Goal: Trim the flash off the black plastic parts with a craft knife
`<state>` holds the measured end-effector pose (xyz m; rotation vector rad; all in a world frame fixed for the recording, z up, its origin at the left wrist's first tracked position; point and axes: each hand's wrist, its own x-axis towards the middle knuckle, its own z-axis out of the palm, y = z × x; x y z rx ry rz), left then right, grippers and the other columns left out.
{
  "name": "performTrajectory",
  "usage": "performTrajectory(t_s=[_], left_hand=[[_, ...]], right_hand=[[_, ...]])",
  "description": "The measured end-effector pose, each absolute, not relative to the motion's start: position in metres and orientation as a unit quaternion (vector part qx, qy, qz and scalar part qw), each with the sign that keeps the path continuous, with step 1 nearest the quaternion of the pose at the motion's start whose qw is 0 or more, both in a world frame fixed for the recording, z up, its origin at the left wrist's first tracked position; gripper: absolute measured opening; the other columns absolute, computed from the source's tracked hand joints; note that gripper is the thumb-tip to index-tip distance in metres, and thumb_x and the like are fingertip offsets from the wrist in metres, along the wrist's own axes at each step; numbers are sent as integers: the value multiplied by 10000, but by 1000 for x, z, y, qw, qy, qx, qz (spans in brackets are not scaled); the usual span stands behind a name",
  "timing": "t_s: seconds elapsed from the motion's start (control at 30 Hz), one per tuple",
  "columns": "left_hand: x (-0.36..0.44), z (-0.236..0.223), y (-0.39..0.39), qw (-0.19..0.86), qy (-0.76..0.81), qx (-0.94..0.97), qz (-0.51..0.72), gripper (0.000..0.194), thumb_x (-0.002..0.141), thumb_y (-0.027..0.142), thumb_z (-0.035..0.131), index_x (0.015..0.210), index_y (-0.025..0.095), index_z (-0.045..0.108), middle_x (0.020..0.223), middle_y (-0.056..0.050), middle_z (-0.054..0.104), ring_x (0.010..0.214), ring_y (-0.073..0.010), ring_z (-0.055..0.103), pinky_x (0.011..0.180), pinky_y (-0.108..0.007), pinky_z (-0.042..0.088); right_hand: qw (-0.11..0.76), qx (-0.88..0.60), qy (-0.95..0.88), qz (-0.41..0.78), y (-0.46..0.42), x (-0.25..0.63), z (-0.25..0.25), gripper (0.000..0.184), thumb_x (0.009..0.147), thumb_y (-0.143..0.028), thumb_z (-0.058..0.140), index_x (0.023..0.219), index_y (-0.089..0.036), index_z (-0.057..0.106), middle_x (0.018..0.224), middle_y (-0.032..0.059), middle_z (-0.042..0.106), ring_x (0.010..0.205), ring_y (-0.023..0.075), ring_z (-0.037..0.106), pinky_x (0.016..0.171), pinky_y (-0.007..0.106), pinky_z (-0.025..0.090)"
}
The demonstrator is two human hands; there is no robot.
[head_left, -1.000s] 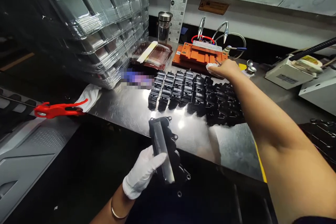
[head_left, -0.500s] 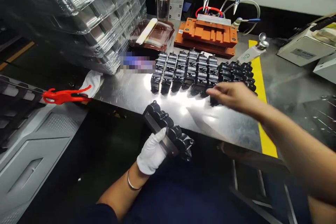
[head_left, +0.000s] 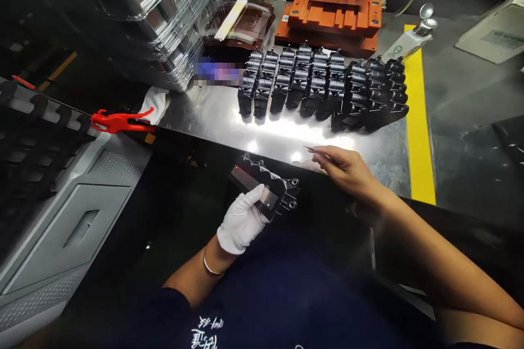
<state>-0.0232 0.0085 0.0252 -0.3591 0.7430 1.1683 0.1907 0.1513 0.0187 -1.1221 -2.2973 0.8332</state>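
My left hand (head_left: 242, 220), in a white glove, grips a black molded plastic part (head_left: 262, 182) with a flat smooth strip along one side and ringed lugs at its right end. The thumb presses on the strip. To the right, my bare right hand (head_left: 346, 170) is closed around a small, thin tool with a dark pointed tip (head_left: 310, 149); most of it is hidden by the fingers. The tip is apart from the held part. Beyond both hands, rows of similar black plastic parts (head_left: 303, 79) stand on the metal table.
An orange fixture (head_left: 335, 16) stands behind the rows, with a white pump bottle (head_left: 409, 41) to its right. Tall stacks of wrapped clear trays (head_left: 164, 22) rise at left. A red air blow gun (head_left: 120, 121) hangs by the table edge (head_left: 229, 144). Yellow tape (head_left: 420, 136) crosses the table.
My right hand has moved from the rows of black parts toward me, and the pointed tool now shows in it. My left hand has tilted the held part. The view has shifted downward.
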Motion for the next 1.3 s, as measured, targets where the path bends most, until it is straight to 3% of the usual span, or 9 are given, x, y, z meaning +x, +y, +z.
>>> performTrajectory(t_s=[0.13,0.23,0.37,0.57,0.8,1.0,1.13,1.3], left_hand=[[-16,25,1,757,402,-111,503,195,928,132,522,975,73,702,759,-49,744,618,-128,704,499,-191,583],[-10,26,-3,736,459,-49,496,107,869,117,610,870,69,706,682,-29,708,527,-115,658,381,-174,534],[-4,27,-6,717,499,2,486,65,822,145,685,858,92,697,682,-13,696,522,-106,642,363,-158,518],[-2,23,-11,725,502,46,470,167,776,220,748,879,107,682,681,-1,685,533,-113,649,390,-174,534],[-1,26,-13,689,537,87,478,336,742,236,779,1042,108,699,923,-43,738,712,-156,710,454,-189,559],[3,25,-14,675,535,114,495,357,767,263,761,1090,126,698,1017,-67,747,775,-184,722,471,-200,556],[4,24,-15,667,540,111,502,298,769,246,756,1038,127,708,914,-44,750,755,-179,719,532,-222,583],[3,21,-17,701,541,100,454,283,730,248,781,947,87,695,758,-47,705,602,-157,673,401,-195,519]], right_hand=[[227,-363,-877,220,113,195,31,273,1017,-312,422,1083,-222,672,878,62,706,773,217,675,658,313,514],[205,-337,-893,217,95,204,34,270,1034,-290,399,1038,-206,655,900,58,723,770,198,689,649,284,508],[158,-305,-906,247,82,214,31,332,1044,-306,368,906,-177,641,769,36,690,653,159,651,571,254,445],[125,-285,-910,273,73,220,28,375,1044,-323,350,843,-161,622,686,28,629,585,144,585,541,253,367],[118,-336,-893,276,61,220,33,435,1036,-364,358,740,-169,610,608,10,587,493,124,512,500,259,302],[120,-379,-876,272,45,215,27,475,1047,-402,346,761,-172,649,656,30,646,564,139,578,515,260,299],[97,-397,-878,249,43,213,26,489,1047,-419,332,769,-175,650,672,35,660,586,151,603,513,265,290],[4,-325,-891,316,57,219,41,483,1040,-423,328,709,-184,587,608,14,599,504,134,530,511,265,277]])
